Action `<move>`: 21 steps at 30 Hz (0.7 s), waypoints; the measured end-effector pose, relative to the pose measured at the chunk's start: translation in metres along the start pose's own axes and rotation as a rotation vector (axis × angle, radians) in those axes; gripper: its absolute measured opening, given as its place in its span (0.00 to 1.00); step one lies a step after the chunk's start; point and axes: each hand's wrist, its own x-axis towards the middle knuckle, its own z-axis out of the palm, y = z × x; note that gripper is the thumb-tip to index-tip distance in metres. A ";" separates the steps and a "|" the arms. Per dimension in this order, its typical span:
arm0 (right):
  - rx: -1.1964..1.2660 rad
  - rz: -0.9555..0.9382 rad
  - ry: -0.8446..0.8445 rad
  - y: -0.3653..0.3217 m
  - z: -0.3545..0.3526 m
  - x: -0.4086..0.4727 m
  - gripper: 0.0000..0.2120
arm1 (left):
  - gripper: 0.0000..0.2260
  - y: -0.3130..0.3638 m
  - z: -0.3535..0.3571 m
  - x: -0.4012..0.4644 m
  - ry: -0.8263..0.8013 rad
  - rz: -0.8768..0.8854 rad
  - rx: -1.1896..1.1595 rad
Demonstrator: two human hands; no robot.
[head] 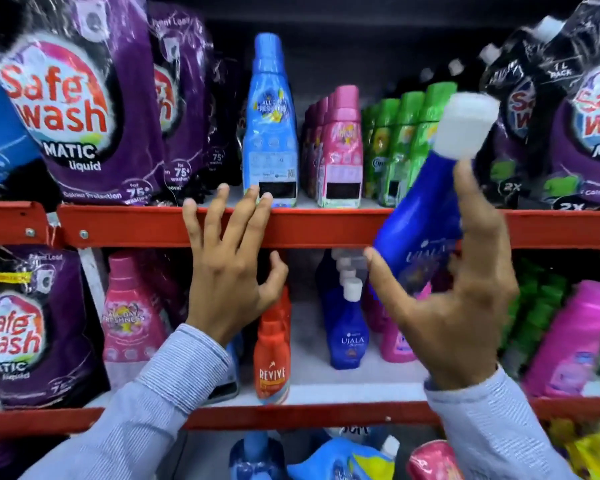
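Note:
My right hand (465,306) grips a dark blue bottle (420,209) with a white cap (465,126). The bottle is tilted to the right in front of the red shelf rail (326,226). My thumb is on its left side and my index finger runs up towards the neck. My left hand (229,268) is spread open in front of the same rail. Its fingertips reach the foot of a tall light blue bottle (271,126) that stands upright on the upper shelf.
The upper shelf holds purple detergent pouches (84,109), pink bottles (342,147) and green bottles (406,140). On the lower shelf are a row of blue white-capped bottles (347,334), an orange bottle (272,358) and pink bottles (575,334).

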 end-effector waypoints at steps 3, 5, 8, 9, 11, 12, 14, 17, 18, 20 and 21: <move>0.066 0.127 -0.096 0.015 -0.001 -0.048 0.42 | 0.31 0.001 0.000 0.002 0.003 -0.016 -0.014; 0.058 0.211 -0.187 0.027 0.005 -0.078 0.43 | 0.31 0.001 -0.001 0.004 0.005 -0.021 -0.017; 0.040 0.301 -0.326 0.045 0.018 -0.114 0.44 | 0.31 0.001 -0.002 0.005 -0.005 -0.022 -0.019; 0.045 0.328 -0.357 0.049 0.022 -0.124 0.43 | 0.31 0.001 -0.002 0.006 -0.005 -0.021 -0.017; 0.045 0.373 -0.400 0.056 0.031 -0.142 0.42 | 0.31 -0.001 -0.002 0.006 -0.006 -0.018 -0.012; 0.036 0.386 -0.415 0.058 0.034 -0.149 0.41 | 0.31 -0.001 -0.002 0.006 -0.004 -0.017 -0.012; 0.031 0.418 -0.442 0.062 0.040 -0.162 0.41 | 0.31 -0.001 -0.002 0.006 -0.005 -0.014 -0.010; 0.025 0.461 -0.480 0.064 0.048 -0.178 0.41 | 0.32 -0.002 -0.001 0.005 -0.008 -0.010 -0.011; 0.019 0.470 -0.493 0.064 0.050 -0.182 0.40 | 0.32 -0.003 -0.001 0.005 -0.006 -0.010 -0.011; 0.010 0.481 -0.503 0.065 0.053 -0.187 0.40 | 0.32 -0.003 0.001 0.005 -0.002 -0.007 -0.011; 0.001 0.485 -0.502 0.066 0.053 -0.188 0.39 | 0.32 -0.003 0.001 0.005 -0.001 -0.006 -0.012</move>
